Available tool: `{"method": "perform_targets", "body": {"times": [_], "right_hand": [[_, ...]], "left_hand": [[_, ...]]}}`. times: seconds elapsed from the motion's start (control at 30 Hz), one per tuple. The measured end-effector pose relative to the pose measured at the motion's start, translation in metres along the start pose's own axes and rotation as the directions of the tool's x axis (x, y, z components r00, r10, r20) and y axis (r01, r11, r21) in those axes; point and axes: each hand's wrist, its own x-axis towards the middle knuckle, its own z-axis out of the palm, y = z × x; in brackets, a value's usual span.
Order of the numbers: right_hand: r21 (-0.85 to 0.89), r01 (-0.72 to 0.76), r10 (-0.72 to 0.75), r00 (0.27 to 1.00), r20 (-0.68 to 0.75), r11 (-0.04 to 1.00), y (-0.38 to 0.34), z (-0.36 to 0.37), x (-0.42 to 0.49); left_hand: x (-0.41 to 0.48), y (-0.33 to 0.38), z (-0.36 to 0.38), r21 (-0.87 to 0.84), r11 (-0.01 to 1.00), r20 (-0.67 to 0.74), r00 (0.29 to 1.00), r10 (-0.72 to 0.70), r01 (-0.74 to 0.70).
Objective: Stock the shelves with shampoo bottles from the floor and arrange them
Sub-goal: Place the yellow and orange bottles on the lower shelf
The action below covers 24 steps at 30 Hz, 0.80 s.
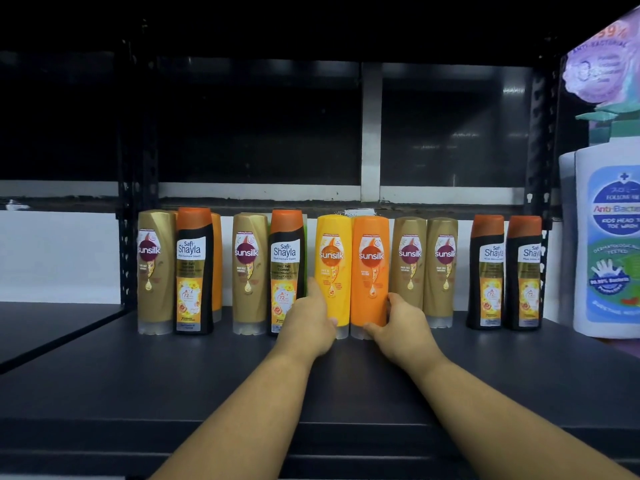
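My left hand (306, 322) grips the yellow bottle (333, 271) low on its left side: the thumb lies across the front near the clear cap, and my fingers (313, 287) curl round the side, the first one pointing up along the edge. My right hand (398, 323) grips the orange bottle (371, 268) the same way from the right, its thumb hooked at the bottom front and the other fingers bent against the bottle's right edge. The two bottles stand upright on their caps, touching each other, in the middle of the row toward the back of the dark shelf (138, 375). Just left of the yellow bottle is a black bottle (287, 268) with an orange top, then a gold bottle (249, 268); farther left stands another gold and black pair. Just right of the orange bottle are two gold bottles (426, 265) side by side, and after a gap, two more black bottles (505, 271). A big white pump bottle (606, 244) with a blue label stands close to me at the right edge.
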Motion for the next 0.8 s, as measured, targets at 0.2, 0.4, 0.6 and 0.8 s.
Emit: {"method": "perform_targets", "body": {"times": [0.2, 0.4, 0.6, 0.8], "right_hand": [[-0.025, -0.003, 0.003, 1.000, 0.008, 1.000, 0.000, 0.002, 0.001], [-0.070, -0.028, 0.030, 0.999, 0.015, 0.997, 0.002, 0.004, 0.004], [-0.275, -0.068, 0.075, 0.997, 0.016, 0.959, -0.002, 0.002, -0.002], [-0.486, 0.057, 0.006, 0.992, 0.128, 0.872, -0.005, -0.020, -0.023]], "left_hand": [[0.002, -0.002, 0.001, 0.019, 1.000, -0.076, 0.997, 0.004, -0.003], [0.005, -0.005, -0.002, 0.024, 0.997, -0.216, 0.974, -0.070, 0.077], [0.001, -0.010, -0.003, 0.088, 0.995, -0.114, 0.993, -0.029, 0.039], [-0.009, -0.005, -0.002, 0.122, 0.990, 0.064, 0.996, 0.067, -0.074]]}}
